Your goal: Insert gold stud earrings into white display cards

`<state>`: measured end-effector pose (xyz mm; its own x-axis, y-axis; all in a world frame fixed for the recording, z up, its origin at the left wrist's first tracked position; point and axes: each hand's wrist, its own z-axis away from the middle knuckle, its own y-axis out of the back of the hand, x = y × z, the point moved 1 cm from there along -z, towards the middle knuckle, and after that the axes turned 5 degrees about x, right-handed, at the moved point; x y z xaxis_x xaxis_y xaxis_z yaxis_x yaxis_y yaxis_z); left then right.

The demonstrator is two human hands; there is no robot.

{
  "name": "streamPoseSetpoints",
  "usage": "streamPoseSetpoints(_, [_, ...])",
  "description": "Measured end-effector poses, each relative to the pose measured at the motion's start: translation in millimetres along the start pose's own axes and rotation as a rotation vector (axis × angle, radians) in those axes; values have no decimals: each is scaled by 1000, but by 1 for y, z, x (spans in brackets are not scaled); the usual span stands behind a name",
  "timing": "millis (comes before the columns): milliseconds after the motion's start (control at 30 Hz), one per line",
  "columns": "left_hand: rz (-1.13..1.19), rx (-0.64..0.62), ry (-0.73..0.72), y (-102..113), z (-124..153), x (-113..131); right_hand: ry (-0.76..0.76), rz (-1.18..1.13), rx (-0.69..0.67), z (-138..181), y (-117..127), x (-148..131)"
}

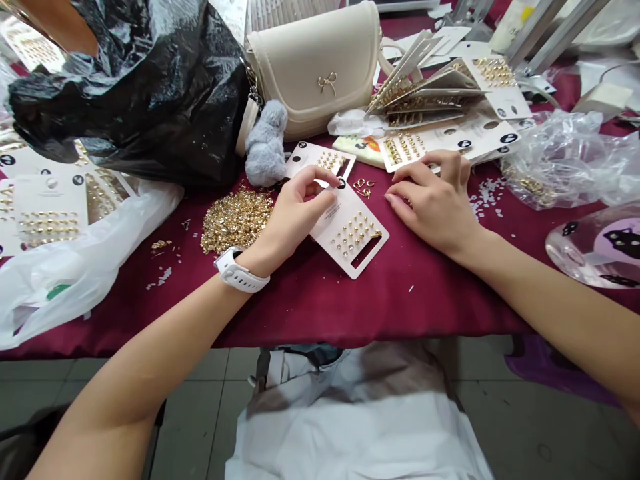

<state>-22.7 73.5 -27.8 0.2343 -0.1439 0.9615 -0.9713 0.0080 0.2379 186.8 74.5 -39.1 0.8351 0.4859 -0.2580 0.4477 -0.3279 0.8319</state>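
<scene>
My left hand, with a white watch on its wrist, is closed at the top edge of a white earring card. The card lies tilted on the cloth, with rows of gold and clear studs and a slot at its lower end. My right hand rests to the right of the card, fingers curled and fingertips close together at the cloth. Whatever they pinch is too small to name. Between my hands lie a few loose gold hoop earrings. A second earring card lies behind the first.
A heap of small gold pieces lies left of my left hand. Behind stand a cream handbag with a grey plush charm and a black plastic bag. Stacked earring cards and clear plastic bags are at right.
</scene>
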Motion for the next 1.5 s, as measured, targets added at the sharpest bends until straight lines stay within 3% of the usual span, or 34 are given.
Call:
streamPoseSetpoints(167, [-7,7,55,1,1,-7,-56,-75,25,4,10,-8])
streamPoseSetpoints(500, [-101,49,109,2,1,-4,254,51,-134,19,-2,-18])
streamPoseSetpoints(867, [-78,47,82,1,1,-6,310,211,-54,19,-2,-21])
streamPoseSetpoints(1033, [-49,51,86,-1,3,-4,396,277,49,19,-1,-25])
streamPoseSetpoints(1200, [-57,58,72,-2,6,-1,371,290,3,17,2,-28])
streamPoseSetpoints(1400, [-83,72,51,-3,7,1,575,454,210,19,3,-31])
streamPoseSetpoints(1500, [-101,79,46,-3,8,0,589,497,223,20,0,-32])
